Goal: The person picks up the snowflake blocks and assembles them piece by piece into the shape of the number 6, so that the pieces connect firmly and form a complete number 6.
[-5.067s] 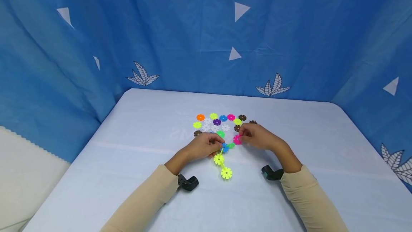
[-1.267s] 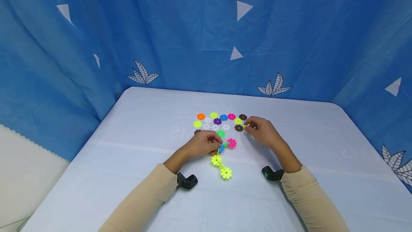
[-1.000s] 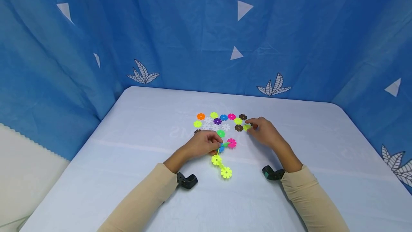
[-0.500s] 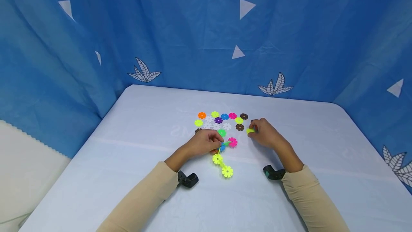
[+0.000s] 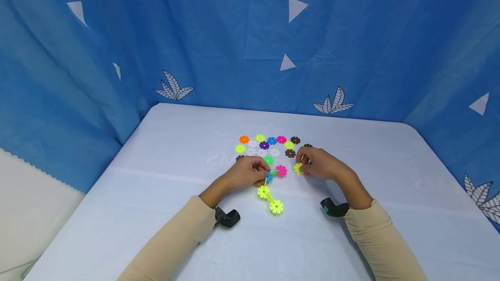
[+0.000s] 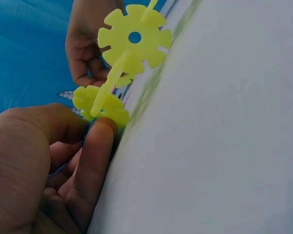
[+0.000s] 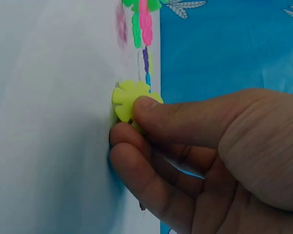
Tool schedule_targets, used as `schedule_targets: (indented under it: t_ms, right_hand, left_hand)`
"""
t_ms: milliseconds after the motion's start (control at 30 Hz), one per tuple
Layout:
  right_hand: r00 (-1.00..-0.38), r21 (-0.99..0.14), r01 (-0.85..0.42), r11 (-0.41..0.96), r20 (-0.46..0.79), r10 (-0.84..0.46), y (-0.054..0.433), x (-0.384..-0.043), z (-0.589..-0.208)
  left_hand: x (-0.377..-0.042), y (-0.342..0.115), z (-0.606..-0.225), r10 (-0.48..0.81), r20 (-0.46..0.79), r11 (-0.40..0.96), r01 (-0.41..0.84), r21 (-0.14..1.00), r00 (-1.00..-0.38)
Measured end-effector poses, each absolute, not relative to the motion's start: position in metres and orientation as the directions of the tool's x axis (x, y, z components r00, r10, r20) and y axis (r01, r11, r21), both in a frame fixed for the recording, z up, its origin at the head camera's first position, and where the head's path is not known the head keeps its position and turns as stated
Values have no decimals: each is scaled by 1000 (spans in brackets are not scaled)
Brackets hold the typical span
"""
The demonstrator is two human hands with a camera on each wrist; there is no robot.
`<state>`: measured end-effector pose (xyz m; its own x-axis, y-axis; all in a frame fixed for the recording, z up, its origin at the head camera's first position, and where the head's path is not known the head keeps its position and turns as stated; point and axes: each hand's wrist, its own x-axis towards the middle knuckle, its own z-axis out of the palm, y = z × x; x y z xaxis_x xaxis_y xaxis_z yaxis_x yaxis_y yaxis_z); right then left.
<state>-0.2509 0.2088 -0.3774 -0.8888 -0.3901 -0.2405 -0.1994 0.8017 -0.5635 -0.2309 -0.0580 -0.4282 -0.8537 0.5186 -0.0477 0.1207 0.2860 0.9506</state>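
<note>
My left hand (image 5: 247, 171) pinches a chain of interlocked snowflake discs by its blue disc (image 5: 268, 178), which the fingers partly cover. From there the chain runs through yellow discs (image 5: 276, 206) toward the front and through a green disc to a pink disc (image 5: 281, 171) at the right. Between thumb and fingers my right hand (image 5: 319, 164) holds a loose yellow snowflake disc (image 7: 129, 100), upright and apart from the chain, just right of the pink disc. In the left wrist view, yellow discs (image 6: 135, 38) of the chain stand above my left fingertips.
Behind the hands, loose snowflake discs lie flat on the white table (image 5: 187, 142), among them orange (image 5: 244, 139), purple (image 5: 264, 145), green (image 5: 268, 160) and brown (image 5: 290, 153). A blue curtain (image 5: 234, 34) hangs at the back. Each wrist wears a black device (image 5: 228, 217).
The pink disc, earlier in my right hand, is now on the chain. The right hand has since picked up a yellow disc and brought it forward toward the pink one. The left hand stays nearly still.
</note>
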Motion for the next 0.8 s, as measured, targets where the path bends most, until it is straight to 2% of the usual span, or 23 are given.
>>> schedule_targets:
  t_ms: [367,800]
  right_hand:
    - [-843,-543,-343,766,-181,-506,195,-244,-375]
    - [-829,-539,-411,735,-115,-548,189,-241,-379]
  left_hand:
    - [-233,-57,-430,509,-66,290,99,952,-858]
    - [-233,-56,-431,545,-43,288,139,947,-837]
